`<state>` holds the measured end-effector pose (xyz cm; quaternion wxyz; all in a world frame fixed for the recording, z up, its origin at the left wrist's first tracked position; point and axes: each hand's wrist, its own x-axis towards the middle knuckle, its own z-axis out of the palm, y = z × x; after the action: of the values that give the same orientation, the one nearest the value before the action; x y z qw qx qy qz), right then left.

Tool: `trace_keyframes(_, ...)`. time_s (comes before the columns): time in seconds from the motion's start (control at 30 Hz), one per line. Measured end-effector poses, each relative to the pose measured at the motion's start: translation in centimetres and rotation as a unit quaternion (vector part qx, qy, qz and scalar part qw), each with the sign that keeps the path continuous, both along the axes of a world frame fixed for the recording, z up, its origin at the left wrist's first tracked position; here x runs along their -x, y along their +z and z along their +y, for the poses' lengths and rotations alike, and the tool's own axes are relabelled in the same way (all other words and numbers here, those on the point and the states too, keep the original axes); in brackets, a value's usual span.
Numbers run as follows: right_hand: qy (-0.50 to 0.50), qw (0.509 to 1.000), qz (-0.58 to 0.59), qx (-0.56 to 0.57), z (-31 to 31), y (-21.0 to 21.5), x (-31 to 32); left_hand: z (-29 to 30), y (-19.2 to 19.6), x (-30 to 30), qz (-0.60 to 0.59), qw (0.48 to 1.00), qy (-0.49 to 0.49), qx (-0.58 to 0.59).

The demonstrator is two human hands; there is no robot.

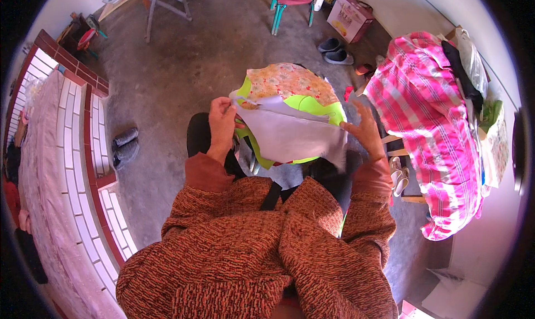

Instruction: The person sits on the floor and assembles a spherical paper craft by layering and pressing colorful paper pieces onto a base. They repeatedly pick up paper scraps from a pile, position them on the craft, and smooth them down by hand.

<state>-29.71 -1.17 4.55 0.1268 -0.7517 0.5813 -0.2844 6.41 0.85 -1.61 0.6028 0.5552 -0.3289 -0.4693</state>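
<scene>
My left hand [222, 124] pinches the upper left corner of a pale grey cloth piece [290, 134], held out above my lap. Over on the other side, my right hand [366, 132] grips the cloth's right edge, fingers partly spread. Behind the grey piece lies a floral orange fabric [285, 82] with a bright lime-green layer [312, 103] showing under it. Both forearms wear rust-coloured knitted sleeves [207, 171].
A white-tiled, red-edged ledge [83, 151] runs along the left. Dark shoes [125, 146] sit on the concrete floor beside it. A pink checked cloth [429, 129] covers something at the right, sandals [398, 174] below it. A stool [290, 4], slippers [336, 51] and a box [350, 18] stand further back.
</scene>
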Motion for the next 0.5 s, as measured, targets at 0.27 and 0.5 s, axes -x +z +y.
trace_keyframes(0.27, -0.011, 0.999, 0.011, 0.049, 4.5, -4.4, -5.0, 0.6, 1.3, 1.2, -0.415, 0.874, 0.129, 0.216)
trace_keyframes(0.5, -0.01, 0.979, 0.204, -0.005, 4.9, -7.5, -9.7, 1.5, -1.5, 5.4, -0.661, 0.724, -0.133, 0.147)
